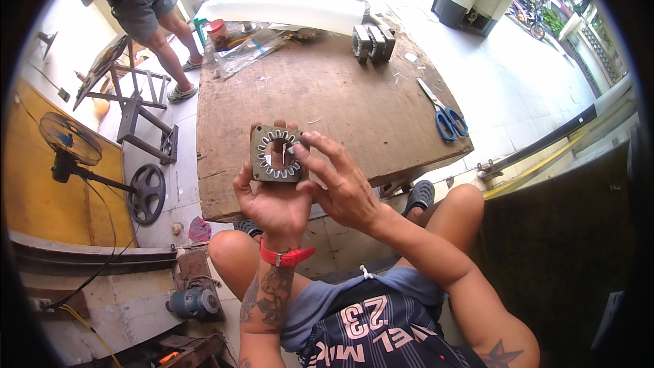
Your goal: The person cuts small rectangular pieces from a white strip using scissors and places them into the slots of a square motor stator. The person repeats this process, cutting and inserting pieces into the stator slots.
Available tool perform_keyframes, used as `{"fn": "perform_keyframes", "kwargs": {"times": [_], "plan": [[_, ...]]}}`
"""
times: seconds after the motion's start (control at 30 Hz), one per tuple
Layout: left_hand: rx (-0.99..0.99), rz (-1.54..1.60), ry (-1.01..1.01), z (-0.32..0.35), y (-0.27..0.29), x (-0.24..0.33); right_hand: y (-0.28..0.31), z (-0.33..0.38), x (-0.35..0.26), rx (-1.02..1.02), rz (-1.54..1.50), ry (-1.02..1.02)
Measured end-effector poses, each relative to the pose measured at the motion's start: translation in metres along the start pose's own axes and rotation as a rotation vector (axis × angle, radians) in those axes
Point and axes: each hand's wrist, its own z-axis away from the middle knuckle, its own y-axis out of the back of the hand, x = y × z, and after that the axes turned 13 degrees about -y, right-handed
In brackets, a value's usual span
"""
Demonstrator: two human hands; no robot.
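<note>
My left hand [276, 208] grips a square motor stator core [262, 138] from below and behind, above the table's near edge. A ring of light slot liners lines the slots around its round opening, which faces up toward me. My right hand [340, 180] is at the core's right side, fingers bent, with fingertips at the slots on that side. A small pale bit shows by those fingertips; whether they pinch it I cannot make out. Several more stator cores [373, 43] stand in a row at the table's far right. Blue-handled scissors [446, 119] lie at the right edge.
The worn wooden table [327, 95] bears a clear plastic bag [248, 51], a white roll [286, 10] and a red container [216, 31] at its far side. A fan [68, 140] and a bench grinder [194, 302] are at left. Another person [146, 10] stands at the far left.
</note>
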Motion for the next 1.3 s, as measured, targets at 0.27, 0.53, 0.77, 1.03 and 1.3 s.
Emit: {"fn": "perform_keyframes", "kwargs": {"times": [0.27, 0.53, 0.77, 1.03, 1.3], "plan": [[-0.058, -0.176, -0.021, -0.003, 0.000, -0.004, 0.008, -0.005, -0.002, 0.006, 0.047, -0.047], [-0.120, -0.379, -0.012, 0.000, 0.004, -0.015, 0.015, -0.016, 0.006, -0.114, -0.241, -0.395], [-0.015, -0.127, 0.087, -0.001, 0.000, -0.006, 0.028, -0.016, 0.010, -0.039, -0.319, -0.463], [-0.056, -0.095, 0.066, -0.003, 0.000, 0.002, 0.042, -0.020, 0.006, -0.183, -0.405, -0.322], [-0.107, -0.202, -0.015, 0.000, 0.000, -0.002, 0.033, -0.017, 0.007, -0.097, -0.159, -0.138]]}}
